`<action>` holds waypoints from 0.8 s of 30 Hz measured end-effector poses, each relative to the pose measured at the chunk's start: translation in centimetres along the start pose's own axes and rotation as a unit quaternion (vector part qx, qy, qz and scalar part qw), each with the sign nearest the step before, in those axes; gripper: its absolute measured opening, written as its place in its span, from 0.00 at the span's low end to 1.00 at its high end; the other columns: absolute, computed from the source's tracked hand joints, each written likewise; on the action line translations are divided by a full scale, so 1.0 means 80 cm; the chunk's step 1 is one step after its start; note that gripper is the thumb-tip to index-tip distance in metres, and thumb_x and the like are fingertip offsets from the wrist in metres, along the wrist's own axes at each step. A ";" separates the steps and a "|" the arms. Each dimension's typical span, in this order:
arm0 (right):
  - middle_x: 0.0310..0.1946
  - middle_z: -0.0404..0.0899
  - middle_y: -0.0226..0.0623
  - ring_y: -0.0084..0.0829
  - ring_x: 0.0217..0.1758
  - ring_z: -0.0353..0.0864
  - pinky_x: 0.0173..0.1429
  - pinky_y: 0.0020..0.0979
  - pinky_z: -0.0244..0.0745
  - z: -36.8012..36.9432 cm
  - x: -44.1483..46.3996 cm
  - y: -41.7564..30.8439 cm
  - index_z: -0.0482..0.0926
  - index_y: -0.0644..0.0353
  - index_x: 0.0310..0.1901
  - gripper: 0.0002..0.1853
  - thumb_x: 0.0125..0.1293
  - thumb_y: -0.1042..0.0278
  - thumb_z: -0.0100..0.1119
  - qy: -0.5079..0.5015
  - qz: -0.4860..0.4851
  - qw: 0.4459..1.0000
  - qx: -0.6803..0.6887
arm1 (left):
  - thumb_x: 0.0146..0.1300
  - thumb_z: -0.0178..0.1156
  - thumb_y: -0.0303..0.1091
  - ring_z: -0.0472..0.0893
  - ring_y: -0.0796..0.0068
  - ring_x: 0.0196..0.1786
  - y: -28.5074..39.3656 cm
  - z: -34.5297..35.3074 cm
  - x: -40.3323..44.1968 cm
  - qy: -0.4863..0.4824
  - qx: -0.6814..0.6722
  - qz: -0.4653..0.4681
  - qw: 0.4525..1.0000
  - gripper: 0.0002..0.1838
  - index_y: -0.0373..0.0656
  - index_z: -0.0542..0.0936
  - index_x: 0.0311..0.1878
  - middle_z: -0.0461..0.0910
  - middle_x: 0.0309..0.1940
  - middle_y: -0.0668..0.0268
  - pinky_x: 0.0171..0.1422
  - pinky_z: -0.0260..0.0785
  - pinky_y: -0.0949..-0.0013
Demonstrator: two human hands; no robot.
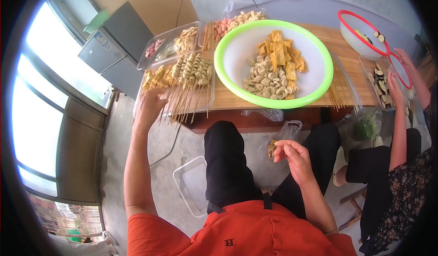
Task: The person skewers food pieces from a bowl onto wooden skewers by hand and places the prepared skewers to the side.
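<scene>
My left hand [151, 105] is at the near left corner of a clear tray [211, 101], fingers curled over the stick end of a skewer of yellow tofu pieces [157, 79]; its grip is partly hidden. Beside it lie skewers of pale spiral-cut pieces [191, 68], sticks jutting over the table edge. My right hand [294, 159] is raised above my lap, thumb and fingers drawn together; whatever they hold is too small to tell. A large green-rimmed bowl [273, 103] holds loose pale rolled pieces [269, 80] and yellow tofu strips [280, 52].
Bare sticks [336, 87] lie right of the bowl. A co-worker's hands [398, 84] are near a red-rimmed basket [360, 32] and a tray of dark-edged slices [379, 84]. A white tray [191, 183] and a plastic bag [289, 130] are below. A fridge [107, 50] stands left.
</scene>
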State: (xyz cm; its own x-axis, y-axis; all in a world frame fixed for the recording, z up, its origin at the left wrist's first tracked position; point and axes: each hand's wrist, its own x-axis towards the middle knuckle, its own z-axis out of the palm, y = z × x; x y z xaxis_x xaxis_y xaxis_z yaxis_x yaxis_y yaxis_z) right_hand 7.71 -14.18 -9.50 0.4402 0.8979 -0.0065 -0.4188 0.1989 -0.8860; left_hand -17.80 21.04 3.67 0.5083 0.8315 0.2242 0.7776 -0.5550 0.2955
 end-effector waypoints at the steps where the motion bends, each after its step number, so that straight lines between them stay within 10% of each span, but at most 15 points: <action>1: 0.35 0.82 0.35 0.25 0.35 0.81 0.44 0.27 0.76 0.001 -0.001 -0.001 0.81 0.65 0.50 0.15 0.75 0.62 0.51 0.001 0.003 1.000 -0.001 | 0.50 0.68 0.33 0.81 0.60 0.34 0.002 -0.002 -0.001 0.001 0.000 0.000 1.000 0.18 0.40 0.84 0.45 0.81 0.28 0.57 0.41 0.71 0.60; 10: 0.35 0.82 0.35 0.25 0.35 0.81 0.45 0.27 0.76 -0.003 -0.008 -0.008 0.81 0.66 0.50 0.15 0.75 0.63 0.51 0.010 0.001 1.000 -0.004 | 0.54 0.65 0.34 0.80 0.60 0.34 0.021 0.001 0.001 0.037 -0.012 0.029 0.999 0.15 0.39 0.83 0.45 0.80 0.28 0.56 0.42 0.71 0.61; 17: 0.35 0.82 0.36 0.26 0.36 0.81 0.45 0.29 0.76 -0.009 -0.012 -0.013 0.81 0.66 0.51 0.15 0.75 0.63 0.50 0.017 -0.003 1.000 -0.011 | 0.68 0.48 0.25 0.79 0.81 0.25 0.123 0.018 0.019 0.082 -0.254 0.050 0.963 0.16 0.42 0.80 0.55 0.84 0.33 0.63 0.31 0.73 0.72; 21: 0.35 0.82 0.36 0.26 0.36 0.81 0.45 0.28 0.76 -0.010 -0.015 -0.012 0.81 0.66 0.51 0.15 0.75 0.63 0.51 0.016 -0.001 1.000 -0.010 | 0.65 0.48 0.17 0.84 0.71 0.45 0.178 0.052 0.025 0.010 -0.391 0.154 0.907 0.23 0.41 0.75 0.63 0.80 0.53 0.58 0.52 0.78 0.69; 24: 0.35 0.82 0.36 0.26 0.35 0.81 0.45 0.28 0.76 -0.012 -0.019 -0.012 0.81 0.66 0.51 0.15 0.75 0.63 0.51 0.033 0.000 0.999 -0.013 | 0.60 0.49 0.15 0.79 0.59 0.57 0.191 0.067 0.024 0.090 -0.183 0.311 0.928 0.26 0.43 0.75 0.62 0.75 0.60 0.51 0.60 0.74 0.64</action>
State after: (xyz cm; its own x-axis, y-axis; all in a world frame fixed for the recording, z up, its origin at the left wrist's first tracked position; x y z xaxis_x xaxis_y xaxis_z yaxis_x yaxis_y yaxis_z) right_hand 8.20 -16.07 -9.11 0.4920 0.8699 -0.0364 -0.3988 0.1880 -0.8976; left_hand -2.94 14.31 3.68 0.7203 0.3490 0.5995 0.1601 -0.9245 0.3458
